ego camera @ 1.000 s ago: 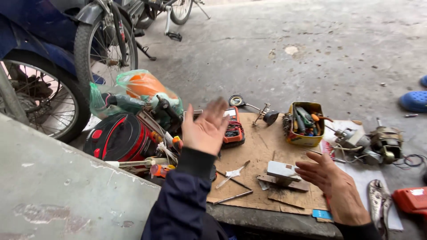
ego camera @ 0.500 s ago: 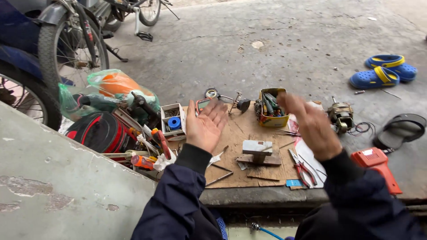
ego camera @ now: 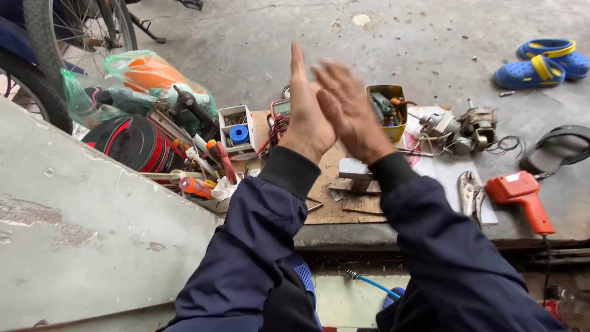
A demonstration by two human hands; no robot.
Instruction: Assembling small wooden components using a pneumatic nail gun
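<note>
Two hands raised above the worktop (ego camera: 344, 212), palms facing each other, held up close together: left hand (ego camera: 305, 114) flat and edge-on, fingers straight and pointing up; right hand (ego camera: 350, 110) motion-blurred, fingers loosely spread, just beside or touching the left, cannot tell which. Neither grip holds anything; both are spread, not pinching. Both arms in dark blue sleeves with black cuffs. Nearest thing below the hands: small metal block (ego camera: 356, 169) on the brown board, between the forearms. Behind the left hand, red meter (ego camera: 279, 110) with wires, partly hidden. Left of it, white box (ego camera: 238, 130) with a blue tape roll and screws inside. Behind the right hand, yellow tub (ego camera: 388, 110) stuffed with small tools. Right of the tub, small motor (ego camera: 473, 126) with wire coils beside it. Pliers (ego camera: 468, 190) lie on a white sheet near the right forearm; orange heat tool (ego camera: 522, 193) just right of them, cord running off the edge. Screwdrivers (ego camera: 212, 166) with red and orange handles piled at left by a red-black bag (ego camera: 132, 142). Green plastic bag (ego camera: 144, 80) with something orange inside behind that. Bike wheel (ego camera: 80, 31) top left. Blue-yellow sandals (ego camera: 544, 61) on the concrete floor, top right, well apart from the worktop. Grey slab (ego camera: 80, 233) fills the lower left.
</note>
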